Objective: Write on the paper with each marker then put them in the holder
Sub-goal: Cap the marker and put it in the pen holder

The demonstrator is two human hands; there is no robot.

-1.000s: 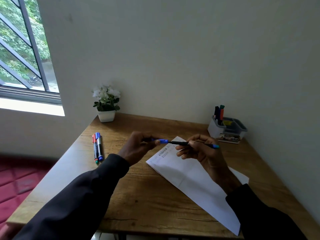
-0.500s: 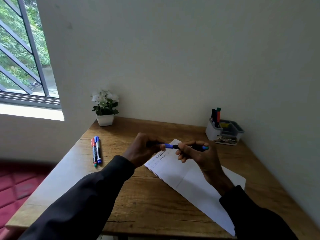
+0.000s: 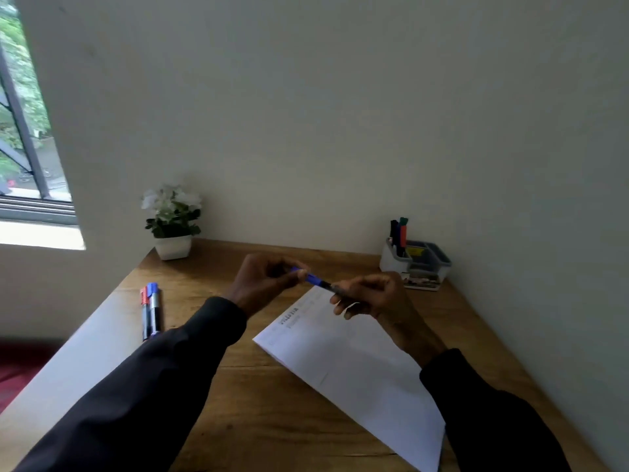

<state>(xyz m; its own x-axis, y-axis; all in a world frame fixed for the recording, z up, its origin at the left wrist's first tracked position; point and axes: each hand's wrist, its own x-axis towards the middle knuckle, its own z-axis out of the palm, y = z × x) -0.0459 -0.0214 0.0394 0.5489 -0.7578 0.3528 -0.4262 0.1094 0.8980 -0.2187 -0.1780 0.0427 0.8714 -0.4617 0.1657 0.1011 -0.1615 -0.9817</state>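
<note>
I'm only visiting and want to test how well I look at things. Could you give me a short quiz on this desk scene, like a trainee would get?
1. Multiple choice: the blue marker is gripped by A) one hand, B) both hands, C) neither.
2. True or false: the holder is empty.
3. How many markers lie on the table to the left of the paper?

Key: 1 B, since the left hand and the right hand each hold one end. 2 false. 3 two.
</note>
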